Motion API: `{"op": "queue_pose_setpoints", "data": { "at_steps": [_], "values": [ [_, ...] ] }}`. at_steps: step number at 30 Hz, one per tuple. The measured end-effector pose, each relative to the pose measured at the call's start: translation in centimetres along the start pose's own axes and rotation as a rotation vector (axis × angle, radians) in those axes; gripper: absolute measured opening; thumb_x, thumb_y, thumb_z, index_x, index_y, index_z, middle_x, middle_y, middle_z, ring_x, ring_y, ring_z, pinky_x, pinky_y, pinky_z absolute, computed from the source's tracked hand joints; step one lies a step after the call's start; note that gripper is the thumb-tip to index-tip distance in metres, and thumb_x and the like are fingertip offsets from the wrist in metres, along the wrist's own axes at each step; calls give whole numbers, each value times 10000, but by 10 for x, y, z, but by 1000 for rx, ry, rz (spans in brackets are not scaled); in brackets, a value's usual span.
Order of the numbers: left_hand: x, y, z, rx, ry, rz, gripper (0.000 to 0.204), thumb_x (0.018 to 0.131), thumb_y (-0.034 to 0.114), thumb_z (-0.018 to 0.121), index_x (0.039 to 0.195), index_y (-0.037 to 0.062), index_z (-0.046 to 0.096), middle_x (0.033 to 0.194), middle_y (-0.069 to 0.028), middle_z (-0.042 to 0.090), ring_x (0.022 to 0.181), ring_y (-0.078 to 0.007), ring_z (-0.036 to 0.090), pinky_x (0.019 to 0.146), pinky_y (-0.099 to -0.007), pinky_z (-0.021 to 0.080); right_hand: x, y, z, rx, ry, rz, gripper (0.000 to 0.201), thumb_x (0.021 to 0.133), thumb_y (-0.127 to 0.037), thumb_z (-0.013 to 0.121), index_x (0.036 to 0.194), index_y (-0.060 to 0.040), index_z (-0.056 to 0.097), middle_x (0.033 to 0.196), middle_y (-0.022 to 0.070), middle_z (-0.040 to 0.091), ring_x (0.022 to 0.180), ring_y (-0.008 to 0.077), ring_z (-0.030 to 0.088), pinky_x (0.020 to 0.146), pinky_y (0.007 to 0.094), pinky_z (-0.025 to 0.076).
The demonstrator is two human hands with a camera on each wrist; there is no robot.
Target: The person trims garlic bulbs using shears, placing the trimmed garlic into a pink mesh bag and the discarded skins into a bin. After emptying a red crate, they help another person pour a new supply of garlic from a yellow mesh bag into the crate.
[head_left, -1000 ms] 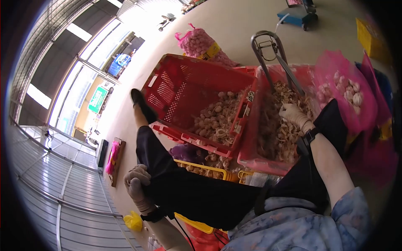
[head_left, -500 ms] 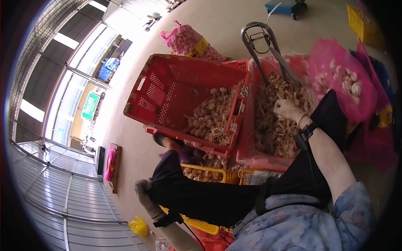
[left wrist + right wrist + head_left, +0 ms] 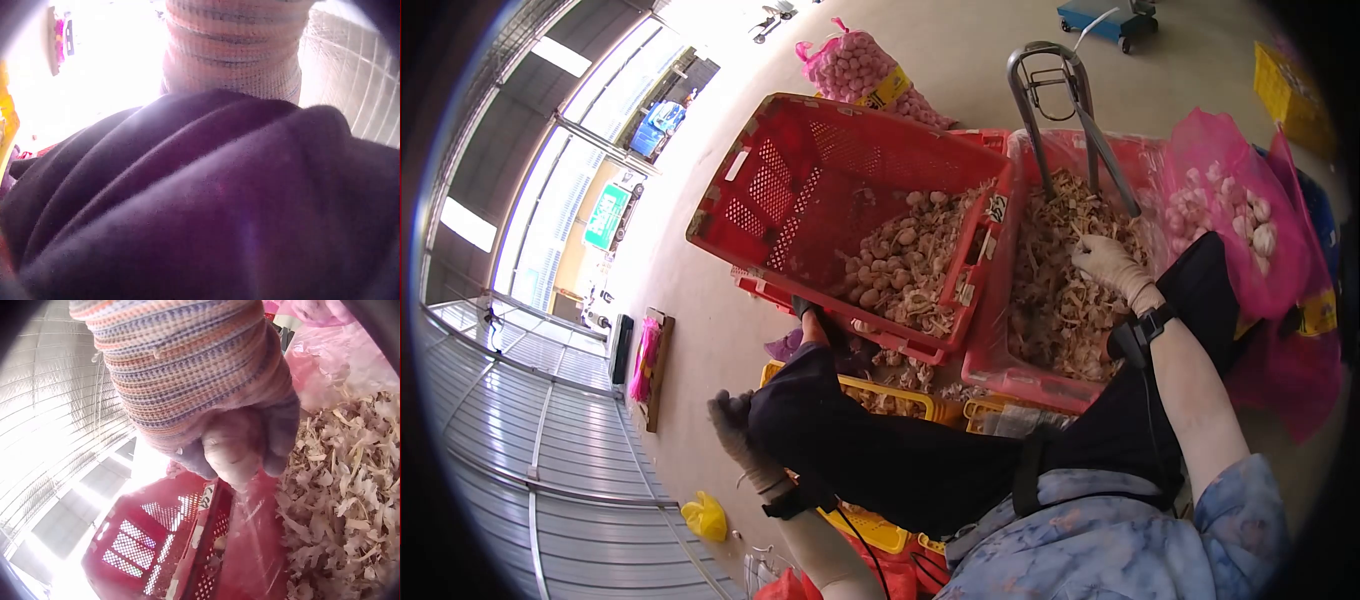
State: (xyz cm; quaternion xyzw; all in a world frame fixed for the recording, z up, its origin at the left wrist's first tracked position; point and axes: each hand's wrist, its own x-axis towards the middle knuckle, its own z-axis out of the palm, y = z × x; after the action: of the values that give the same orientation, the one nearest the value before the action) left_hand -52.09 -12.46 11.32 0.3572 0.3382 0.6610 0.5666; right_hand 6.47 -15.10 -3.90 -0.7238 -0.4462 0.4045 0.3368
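Observation:
My right hand [image 3: 1108, 268], in a striped knit glove, is over the red plastic-lined crate [image 3: 985, 350] of dry garlic skins [image 3: 1060, 320]. In the right wrist view its gloved fingers [image 3: 284, 434] grip a pale garlic bulb [image 3: 234, 450], partly hidden by the glove. My left hand [image 3: 740, 430], also gloved, rests against the bent knee in dark trousers [image 3: 820, 430]. The left wrist view shows mostly dark cloth [image 3: 206, 206] with the glove [image 3: 234, 50] behind it; the fingers are hidden there.
A tilted red crate [image 3: 770, 230] holding garlic bulbs [image 3: 880, 265] stands left of the skins. A metal frame [image 3: 1050, 90] rises from the lined crate. Pink net bags [image 3: 865, 70] of garlic stand behind and at right [image 3: 1240, 210]. Yellow crates [image 3: 885, 390] sit below.
The leg at left has drawn in, its foot now by the tilted crate's lower edge. My left hand has shifted from a curled pose to the knee's outer side. The right hand stays over the skins.

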Motion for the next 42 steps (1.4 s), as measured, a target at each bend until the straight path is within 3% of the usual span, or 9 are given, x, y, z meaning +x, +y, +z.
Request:
{"op": "queue_pose_setpoints", "data": {
  "at_steps": [2,7,12,13,15,16,23,37,42],
  "values": [
    [7,-30,0,165,-97,52,269,959,357,585,954,90,613,935,-45,612,899,-164,575,983,-383,434,-4,-3,-3,68,-10,51,187,880,-183,581,891,3,603,664,93,634,603,168,624,582,321,513],
    [-32,-210,42,981,-565,312,258,964,317,571,1016,69,618,1042,-62,616,966,-180,582,967,-379,446,-3,5,2,-37,27,8,193,856,-186,597,886,4,617,724,112,656,676,195,644,661,338,517],
    [-11,-239,-41,1790,-1005,518,262,969,276,558,1078,48,624,1148,-80,621,1032,-195,589,951,-376,459,0,18,12,-146,8,42,254,836,-238,600,900,5,637,839,175,661,784,304,649,737,385,498],
    [-19,-227,-60,1790,-974,506,262,969,276,558,1078,48,624,1148,-80,621,1032,-195,589,951,-376,459,10,37,17,-185,34,-86,213,898,-223,595,886,-11,611,714,71,625,633,137,590,588,305,478],
    [-34,-205,-107,1793,-798,474,259,964,273,560,1077,49,626,1142,-80,622,1028,-199,591,946,-375,460,24,64,24,-170,22,-154,215,895,-217,592,869,-5,612,708,66,630,613,118,585,557,288,467],
    [-43,-194,-131,1800,-701,456,258,962,271,562,1077,50,626,1139,-80,623,1026,-200,591,944,-374,461,12,44,23,-43,-41,27,215,878,-214,594,910,-3,624,753,112,641,640,176,644,623,359,506],
    [-118,-172,-219,1723,-218,361,249,945,258,571,1073,54,632,1116,-82,628,1011,-211,596,928,-369,467,36,64,27,7,-11,142,109,889,-112,600,854,-25,545,626,44,549,502,108,491,451,268,376],
    [-141,-192,-233,1518,148,176,235,912,233,590,1064,62,643,1071,-84,637,981,-234,605,897,-358,480,35,15,45,75,-71,146,158,864,-183,611,866,-25,606,659,44,592,574,112,549,560,269,444],
    [-104,-184,-219,1471,230,185,232,901,224,597,1061,65,647,1055,-85,641,971,-242,608,886,-355,484,43,0,50,-189,-67,11,221,861,-269,606,901,-55,645,735,85,653,653,178,614,688,305,485]
  ]
}}
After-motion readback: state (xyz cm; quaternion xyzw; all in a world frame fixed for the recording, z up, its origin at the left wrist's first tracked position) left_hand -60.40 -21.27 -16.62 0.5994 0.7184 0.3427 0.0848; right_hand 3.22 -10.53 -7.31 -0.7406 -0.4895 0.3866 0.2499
